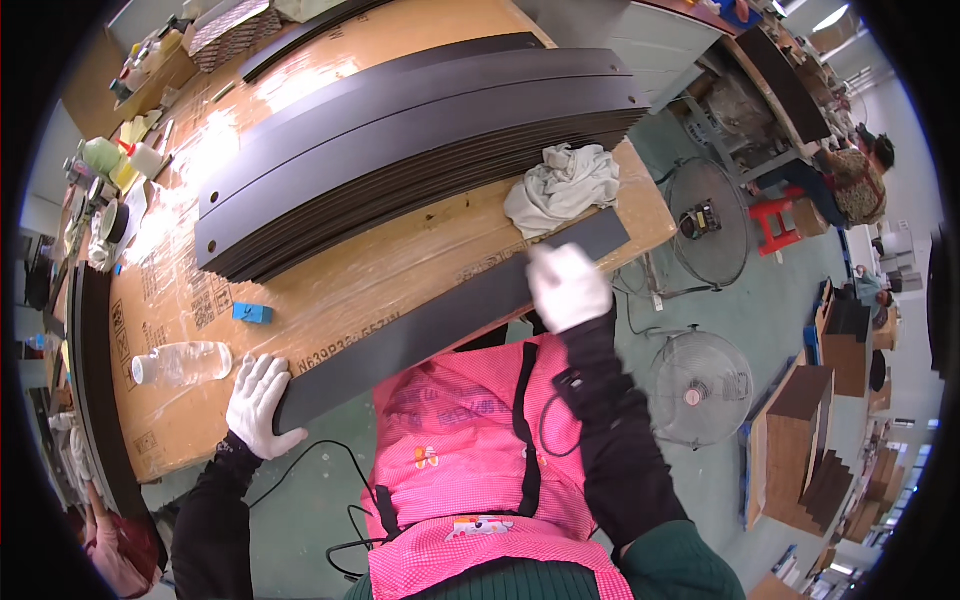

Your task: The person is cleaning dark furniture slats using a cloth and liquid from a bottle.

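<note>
A long, narrow dark grey panel (420, 328) lies aslant along the near edge of the cardboard-covered table (330, 285). My left hand (260, 405), in a white glove, rests at the panel's left end with its fingers stretched out and thumb apart. Over the right part of the panel is my right hand (570, 288), also gloved and somewhat blurred. Its fingers are curled closed, and whatever they grip is hidden. Just beyond it a crumpled pale cloth (565, 188) lies against a stack of similar dark panels (420, 140) with holes near their ends.
A clear plastic bottle (182, 365) lies on its side near a small blue block (252, 313). Bottles (105, 155) and other items crowd the far left. Floor fans (698, 390) stand at right, where a person (850, 180) sits farther off.
</note>
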The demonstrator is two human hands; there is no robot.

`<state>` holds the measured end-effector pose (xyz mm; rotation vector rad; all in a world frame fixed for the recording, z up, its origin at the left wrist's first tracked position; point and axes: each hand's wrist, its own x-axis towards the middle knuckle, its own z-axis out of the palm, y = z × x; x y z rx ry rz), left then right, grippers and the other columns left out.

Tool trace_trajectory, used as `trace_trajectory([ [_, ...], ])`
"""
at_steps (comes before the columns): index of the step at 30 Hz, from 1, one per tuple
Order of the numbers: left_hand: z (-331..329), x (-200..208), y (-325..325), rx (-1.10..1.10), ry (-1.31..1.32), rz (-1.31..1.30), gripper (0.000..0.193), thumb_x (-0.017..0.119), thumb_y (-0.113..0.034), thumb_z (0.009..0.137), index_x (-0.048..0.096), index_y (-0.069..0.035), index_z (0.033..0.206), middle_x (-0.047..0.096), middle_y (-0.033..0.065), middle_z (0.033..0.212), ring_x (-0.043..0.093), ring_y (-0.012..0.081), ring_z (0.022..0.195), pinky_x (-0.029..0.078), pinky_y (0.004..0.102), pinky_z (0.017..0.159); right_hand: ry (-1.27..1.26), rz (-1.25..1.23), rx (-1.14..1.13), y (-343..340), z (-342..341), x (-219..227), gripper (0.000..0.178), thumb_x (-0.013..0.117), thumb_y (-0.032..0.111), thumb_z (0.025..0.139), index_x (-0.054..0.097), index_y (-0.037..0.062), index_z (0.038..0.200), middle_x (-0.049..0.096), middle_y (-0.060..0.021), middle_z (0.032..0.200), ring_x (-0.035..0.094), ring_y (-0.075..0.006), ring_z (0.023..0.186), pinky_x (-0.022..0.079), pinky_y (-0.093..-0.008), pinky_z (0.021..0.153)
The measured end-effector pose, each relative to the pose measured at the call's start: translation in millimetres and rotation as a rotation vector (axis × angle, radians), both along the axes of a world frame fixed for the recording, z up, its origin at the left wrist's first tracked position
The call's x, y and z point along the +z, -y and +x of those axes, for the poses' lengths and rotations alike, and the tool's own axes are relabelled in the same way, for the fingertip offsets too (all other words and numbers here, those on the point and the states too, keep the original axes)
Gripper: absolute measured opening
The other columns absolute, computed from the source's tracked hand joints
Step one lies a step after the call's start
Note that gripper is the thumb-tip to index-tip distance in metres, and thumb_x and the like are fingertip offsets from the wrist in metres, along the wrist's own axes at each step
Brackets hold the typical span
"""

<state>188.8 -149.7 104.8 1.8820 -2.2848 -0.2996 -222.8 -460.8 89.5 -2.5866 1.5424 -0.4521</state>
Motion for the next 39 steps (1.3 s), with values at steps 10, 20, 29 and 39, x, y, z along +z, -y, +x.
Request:
trace_trajectory([
  [10,1.0,-4.3,5.9,0.004,0.008,0.013,0.095,0.086,-0.041,0.058,0.058,0.006,0.136,0.058,0.0269,0.146,0.048,0.0491,0.143,0.029,0.0624,0.125,0.164,-0.341,-0.356,51.3,-55.8,-17.4,0.016,0.069,0.031,0.094,0.071,0.0187,0.105,0.06,-0.013,0.087,0.066,-0.0376,0.077,0.055,-0.0489,0.069],
  [20,1.2,-5.8,11.5,-0.028,-0.015,-0.011,0.096,0.085,-0.038,0.058,0.055,0.005,0.138,0.057,0.0292,0.147,0.048,0.0518,0.143,0.029,0.0645,0.124,0.068,-0.14,-0.56,99.4,-137.0,-21.4,0.032,0.066,0.032,0.096,0.078,0.0174,0.121,0.073,-0.0167,0.108,0.072,-0.0388,0.096,0.057,-0.0467,0.087],
  [29,0.4,-0.4,5.8,-0.008,-0.024,0.018,0.097,0.089,-0.04,0.057,0.058,0.004,0.138,0.057,0.0242,0.149,0.046,0.0464,0.146,0.027,0.0626,0.126,0.02,-0.411,-0.113,6.1,-45.8,-23.4,0.017,0.07,0.018,0.094,0.072,0.0202,0.11,0.057,-0.0083,0.086,0.065,-0.0314,0.071,0.054,-0.0455,0.062],
  [39,-5.2,4.0,6.3,0.005,-0.048,0.055,0.1,0.089,-0.038,0.065,0.05,0.005,0.146,0.048,0.0269,0.157,0.04,0.047,0.151,0.027,0.0605,0.127,0.527,0.126,0.785,-178.2,121.3,-1.7,0.01,0.068,0.019,0.09,0.067,0.0169,0.1,0.056,-0.0044,0.08,0.062,-0.0211,0.07,0.05,-0.0382,0.057],
])
